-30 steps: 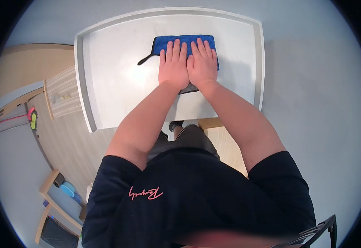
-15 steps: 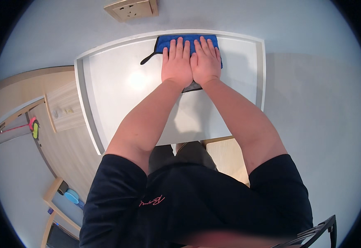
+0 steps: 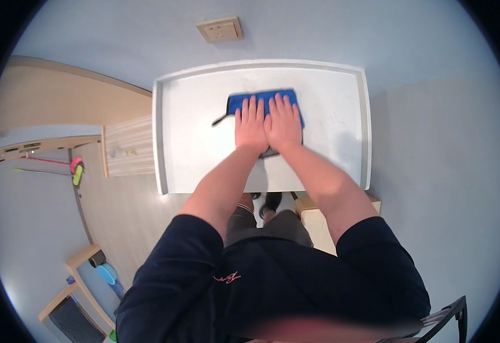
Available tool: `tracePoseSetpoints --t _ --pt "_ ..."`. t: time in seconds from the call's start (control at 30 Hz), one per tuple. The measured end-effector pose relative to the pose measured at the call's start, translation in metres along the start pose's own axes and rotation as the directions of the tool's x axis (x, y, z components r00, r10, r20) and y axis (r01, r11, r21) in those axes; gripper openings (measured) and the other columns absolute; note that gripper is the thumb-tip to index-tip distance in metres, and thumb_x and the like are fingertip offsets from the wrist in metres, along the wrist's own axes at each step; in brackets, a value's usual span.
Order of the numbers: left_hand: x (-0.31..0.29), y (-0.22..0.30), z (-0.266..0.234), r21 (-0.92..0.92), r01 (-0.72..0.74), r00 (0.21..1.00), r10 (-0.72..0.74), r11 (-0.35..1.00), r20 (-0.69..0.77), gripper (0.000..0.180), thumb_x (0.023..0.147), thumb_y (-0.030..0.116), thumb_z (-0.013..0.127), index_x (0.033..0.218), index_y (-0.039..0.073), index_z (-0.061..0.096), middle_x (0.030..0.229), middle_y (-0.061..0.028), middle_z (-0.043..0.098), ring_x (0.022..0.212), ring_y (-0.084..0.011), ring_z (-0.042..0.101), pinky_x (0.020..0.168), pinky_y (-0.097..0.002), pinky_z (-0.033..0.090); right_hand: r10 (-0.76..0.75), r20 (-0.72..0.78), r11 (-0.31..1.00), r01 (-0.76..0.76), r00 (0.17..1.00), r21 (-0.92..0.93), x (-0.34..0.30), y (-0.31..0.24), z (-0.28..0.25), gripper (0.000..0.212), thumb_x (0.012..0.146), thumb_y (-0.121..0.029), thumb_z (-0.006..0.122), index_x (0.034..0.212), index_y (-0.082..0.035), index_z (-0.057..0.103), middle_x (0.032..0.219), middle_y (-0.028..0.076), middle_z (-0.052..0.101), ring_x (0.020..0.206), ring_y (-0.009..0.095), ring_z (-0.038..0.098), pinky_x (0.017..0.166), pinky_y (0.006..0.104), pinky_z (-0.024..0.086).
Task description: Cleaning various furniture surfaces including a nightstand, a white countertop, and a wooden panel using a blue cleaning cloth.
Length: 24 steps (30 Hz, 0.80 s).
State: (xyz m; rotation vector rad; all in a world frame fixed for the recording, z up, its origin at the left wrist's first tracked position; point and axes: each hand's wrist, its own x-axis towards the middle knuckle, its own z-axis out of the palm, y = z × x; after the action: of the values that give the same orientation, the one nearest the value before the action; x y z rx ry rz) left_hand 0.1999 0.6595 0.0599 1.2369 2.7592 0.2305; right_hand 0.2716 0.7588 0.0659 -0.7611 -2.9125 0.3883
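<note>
Pale blue-grey wall (image 3: 438,171) spanning top and right of the frame, beige socket plate (image 3: 221,30) at upper centre, light wood panel (image 3: 72,94) upper left, pale wood-look floor (image 3: 127,220) at left, wood-framed furniture (image 3: 82,255) lower left.

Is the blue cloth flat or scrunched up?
Flat: the blue cloth lies on the white tabletop under the left hand and right hand, its far edge fairly straight.

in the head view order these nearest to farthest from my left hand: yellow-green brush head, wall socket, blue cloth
1. Blue cloth: directly under the left hand, touching it.
2. Wall socket: beyond the far edge of the white tabletop, slightly left of the hand.
3. Yellow-green brush head: well off to the left.
</note>
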Motion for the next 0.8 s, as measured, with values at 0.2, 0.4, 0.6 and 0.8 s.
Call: tracePoseSetpoints --t 0.2,0.4,0.6,0.8 --pt "-0.124 -0.051 -0.004 0.016 0.075 0.989 -0.076 0.997 0.127 0.067 0.105 0.037 0.037 0.164 0.006 0.027 0.173 -0.0169 0.019 0.161 -0.0355 0.013 0.128 -0.0546 0.012 -0.099 0.158 0.992 0.084 0.983 0.096 -0.094 -0.076 0.009 0.066 0.1 -0.035 0.044 0.157 -0.001 0.041 0.169 0.016 0.031 0.158 0.034 0.022 0.128 0.0526 0.015" --pt "-0.147 -0.064 -0.014 0.044 0.071 0.977 -0.078 0.997 0.2 0.068 0.104 0.035 0.037 0.164 0.006 0.027 0.173 -0.0177 0.018 0.161 -0.0363 0.013 0.129 -0.0547 0.011 -0.103 0.159 0.984 0.077 0.982 0.16 -0.112 -0.097 0.012 0.068 0.1 -0.036 0.044 0.158 -0.002 0.039 0.17 0.018 0.027 0.159 0.036 0.019 0.128 0.0545 0.013" --pt "-0.071 -0.086 -0.037 0.037 -0.075 0.974 0.065 0.997 0.217 0.067 0.105 0.037 0.035 0.165 0.008 0.027 0.174 -0.014 0.018 0.161 -0.0331 0.012 0.129 -0.0522 0.01 0.033 0.158 0.995 -0.047 0.987 0.084 -0.049 -0.101 0.018 0.07 0.098 -0.036 0.045 0.159 -0.003 0.038 0.171 0.018 0.026 0.159 0.036 0.017 0.128 0.0555 0.011" --pt "-0.013 -0.107 -0.04 0.013 -0.118 0.97 0.112 0.993 0.216 0.066 0.105 0.036 0.039 0.164 0.009 0.028 0.173 -0.0127 0.021 0.161 -0.0323 0.015 0.129 -0.053 0.012 0.076 0.107 0.994 -0.083 0.991 0.065 0.006 -0.103 0.024 0.067 0.097 -0.032 0.047 0.157 -0.003 0.042 0.169 0.02 0.028 0.158 0.039 0.02 0.127 0.0561 0.013"
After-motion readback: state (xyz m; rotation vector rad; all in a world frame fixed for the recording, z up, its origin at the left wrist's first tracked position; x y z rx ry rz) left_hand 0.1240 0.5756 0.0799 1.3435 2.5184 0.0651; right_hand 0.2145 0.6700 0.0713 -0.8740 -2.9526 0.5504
